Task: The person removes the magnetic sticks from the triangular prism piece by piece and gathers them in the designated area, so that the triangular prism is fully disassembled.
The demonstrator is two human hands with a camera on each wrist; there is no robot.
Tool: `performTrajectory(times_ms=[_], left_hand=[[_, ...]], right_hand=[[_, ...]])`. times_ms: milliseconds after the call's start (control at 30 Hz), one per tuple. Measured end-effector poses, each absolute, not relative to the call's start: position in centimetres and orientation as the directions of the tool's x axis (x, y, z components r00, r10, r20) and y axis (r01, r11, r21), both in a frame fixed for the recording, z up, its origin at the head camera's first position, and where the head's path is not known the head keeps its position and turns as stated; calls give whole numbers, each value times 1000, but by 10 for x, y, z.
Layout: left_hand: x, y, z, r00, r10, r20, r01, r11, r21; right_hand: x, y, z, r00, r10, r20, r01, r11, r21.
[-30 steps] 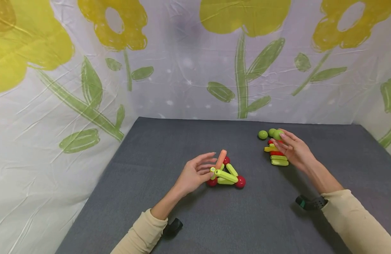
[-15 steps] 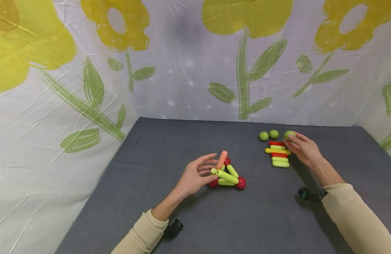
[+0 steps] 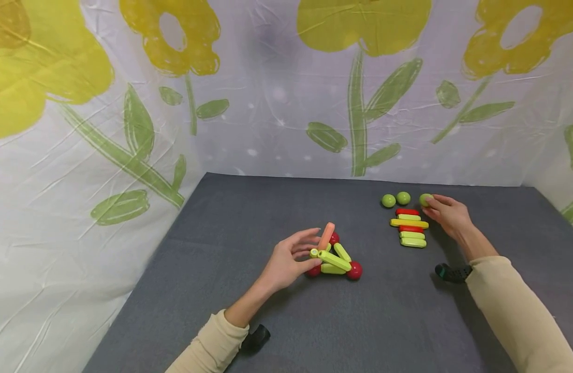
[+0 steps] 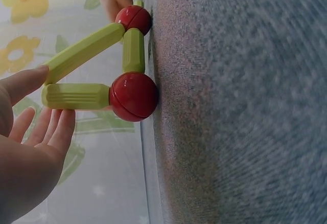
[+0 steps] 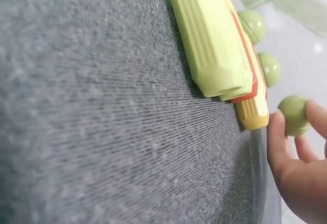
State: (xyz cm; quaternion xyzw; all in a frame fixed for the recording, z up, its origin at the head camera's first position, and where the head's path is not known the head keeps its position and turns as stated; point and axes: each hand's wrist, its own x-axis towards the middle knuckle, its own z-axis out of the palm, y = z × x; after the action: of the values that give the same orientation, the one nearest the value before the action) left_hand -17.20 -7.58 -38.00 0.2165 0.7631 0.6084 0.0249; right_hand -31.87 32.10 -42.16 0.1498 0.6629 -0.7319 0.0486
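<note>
My left hand holds the top of a small building-toy frame, thumb on one side and fingers on the other, where yellow-green rods and an orange rod come together. Red balls form its base corners on the table, linked by more yellow-green rods. At the far right, my right hand pinches a green ball between thumb and fingers. Two other green balls sit to its left.
In front of the green balls lies a row of loose red, yellow and yellow-green rods. The dark grey table ends at a flower-patterned cloth behind and at the left.
My right hand has carried the green ball rightward, away from the other two, uncovering the row of rods. My left hand stays at the frame's top.
</note>
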Motion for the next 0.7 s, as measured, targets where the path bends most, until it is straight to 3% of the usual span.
performTrajectory(times_ms=[100, 367, 700], left_hand=[[-172, -75, -380, -906, 359, 225, 299, 167, 939], [-172, -74, -382, -907, 357, 224, 293, 153, 944], [-173, -74, -383, -901, 366, 235, 305, 148, 941]], right_hand=[[-323, 322, -424, -947, 135, -291, 287, -50, -957], [-332, 320, -425, -932, 131, -338, 336, -38, -941], [-338, 317, -426, -938, 106, -329, 343, 176, -923]])
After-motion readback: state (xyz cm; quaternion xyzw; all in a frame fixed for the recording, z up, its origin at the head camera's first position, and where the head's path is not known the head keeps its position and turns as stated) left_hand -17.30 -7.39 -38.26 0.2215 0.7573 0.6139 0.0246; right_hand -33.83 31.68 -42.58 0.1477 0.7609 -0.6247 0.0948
